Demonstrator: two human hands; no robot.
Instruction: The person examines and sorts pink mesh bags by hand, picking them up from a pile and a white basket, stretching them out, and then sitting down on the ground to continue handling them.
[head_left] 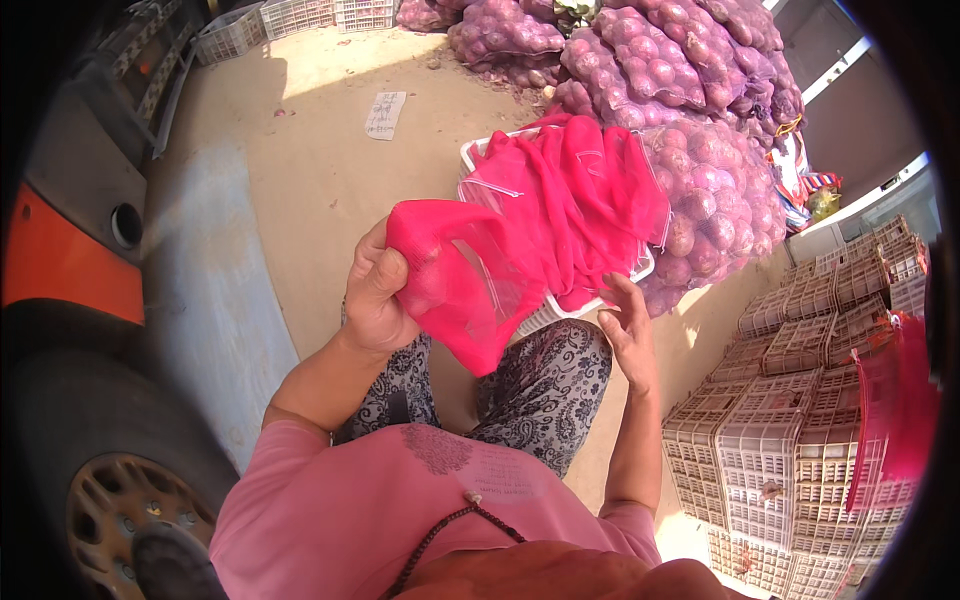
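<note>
My left hand (376, 295) grips the edge of a bright pink mesh bag (455, 255), thumb outside. Through the thin net its fingers show faintly. The bag hangs loose over my knees, in front of a white plastic crate (641, 268). A heap of similar pink mesh bags (590, 195) with white drawstrings fills this crate and spills over its rim. Close to the crate's near right corner, my right hand (628, 325) is held with fingers apart and nothing in them.
Net sacks of purple onions (710, 195) stand right of the crate and pile up behind it. Stacked plastic crates (770, 440) rise at the right, with pink mesh (900, 410) draped over them. A vehicle wheel (135, 510) is at the left. Paper (385, 115) lies on the floor.
</note>
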